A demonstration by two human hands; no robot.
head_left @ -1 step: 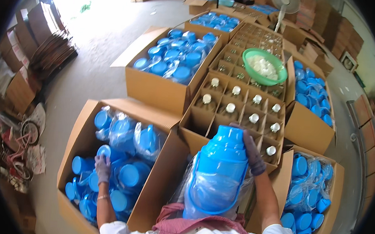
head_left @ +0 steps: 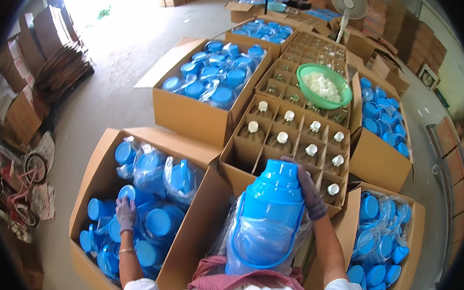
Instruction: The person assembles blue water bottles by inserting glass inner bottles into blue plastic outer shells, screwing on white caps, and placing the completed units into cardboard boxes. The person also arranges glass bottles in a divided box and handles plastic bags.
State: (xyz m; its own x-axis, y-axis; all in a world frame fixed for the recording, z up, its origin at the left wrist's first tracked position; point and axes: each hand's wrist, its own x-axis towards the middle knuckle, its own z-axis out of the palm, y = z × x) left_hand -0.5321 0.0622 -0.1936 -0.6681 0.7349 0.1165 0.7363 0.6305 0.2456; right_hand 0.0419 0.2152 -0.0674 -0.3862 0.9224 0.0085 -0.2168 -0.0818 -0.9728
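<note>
A large blue thermos flask [head_left: 268,211] with a carrying handle stands upright close against my body, its lower part in a clear plastic bag. My right hand [head_left: 309,195], in a greyish glove, is closed around the right side of its stepped top, some fingers hidden behind it. My left hand [head_left: 125,214], gloved as well, reaches into the cardboard box [head_left: 196,209] on the left. Its fingers curl over the edge of a round-topped blue thermos [head_left: 133,194] there. Several more blue thermoses [head_left: 165,219] lie around it, some bagged.
Beyond the flask, a divided carton [head_left: 231,155] holds glass liners [head_left: 281,140] with white caps. A green basin [head_left: 346,99] of white pieces rests on the carton behind. Boxes of blue thermoses [head_left: 210,72] flank both sides. A fan [head_left: 349,6] stands at the back; flattened cardboard [head_left: 66,74] leans far left.
The view has shifted slightly, so the cartons sit a little differently in the picture. Both hands keep their hold, and the flask stays in place.
</note>
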